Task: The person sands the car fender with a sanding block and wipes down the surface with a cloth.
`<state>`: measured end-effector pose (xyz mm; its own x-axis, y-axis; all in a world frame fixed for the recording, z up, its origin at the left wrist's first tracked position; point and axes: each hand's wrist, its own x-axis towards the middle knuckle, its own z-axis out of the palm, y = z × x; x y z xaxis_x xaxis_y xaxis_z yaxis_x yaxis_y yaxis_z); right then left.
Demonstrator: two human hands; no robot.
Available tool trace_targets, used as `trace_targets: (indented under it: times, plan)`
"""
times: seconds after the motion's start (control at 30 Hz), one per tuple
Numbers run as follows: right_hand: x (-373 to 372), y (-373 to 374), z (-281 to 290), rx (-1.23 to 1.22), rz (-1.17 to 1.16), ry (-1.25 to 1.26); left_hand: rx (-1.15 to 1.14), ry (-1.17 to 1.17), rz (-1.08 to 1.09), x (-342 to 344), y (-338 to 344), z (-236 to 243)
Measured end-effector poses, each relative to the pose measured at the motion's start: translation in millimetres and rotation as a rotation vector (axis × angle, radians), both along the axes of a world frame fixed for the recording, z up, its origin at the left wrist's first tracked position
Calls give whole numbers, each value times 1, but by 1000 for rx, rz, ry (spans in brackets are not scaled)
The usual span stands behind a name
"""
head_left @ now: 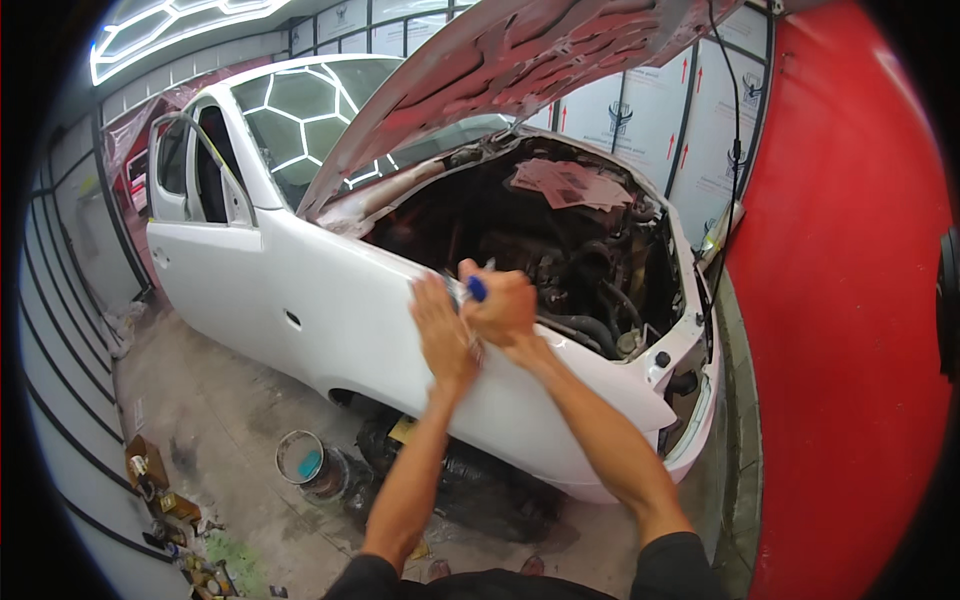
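A white car body with a glossy front fender fills the centre. My left hand lies on the top of the fender, fingers stretched out together. Just right of it, my right hand is closed round a small blue object, with something silvery beside it at the fender's edge; its exact shape is hidden by the fingers. The dark engine bay is open just beyond both hands, with pink paper sheets lying at its back.
The raised hood hangs over the bay, near a dangling black cable. The left door has its window frame bare. A bucket stands on the floor below, boxes at lower left. A red panel borders the right side.
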<state>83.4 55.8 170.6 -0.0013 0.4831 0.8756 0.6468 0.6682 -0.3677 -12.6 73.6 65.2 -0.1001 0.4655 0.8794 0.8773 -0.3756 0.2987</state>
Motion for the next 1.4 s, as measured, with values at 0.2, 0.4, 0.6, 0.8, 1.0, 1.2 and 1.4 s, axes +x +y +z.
trace_targets:
  times: [0.2, 0.4, 0.6, 0.8, 1.0, 1.2, 1.4]
  plan:
    - [-22, 16, -16, -30, 12, -201, -115, 266, -122, -2, -5, -71]
    - [12, 28, 5, -103, -80, -153, -102, 38, -212, 53, -41, -42]
    - [61, -6, 16, -3, -55, -65, -70, 6, 36, -43, 1, 11]
    - [142, 11, -28, -281, -181, 249, -265, 169, -620, 96, -80, -46]
    - [150, -27, -41, -411, -196, 191, -16, -104, -6, -120, 43, -53]
    - [199, -38, -78, -409, -408, 75, -314, 288, -631, 97, -91, -49]
    - [171, -48, -78, -429, -365, 105, -73, 104, -118, -28, -4, 9]
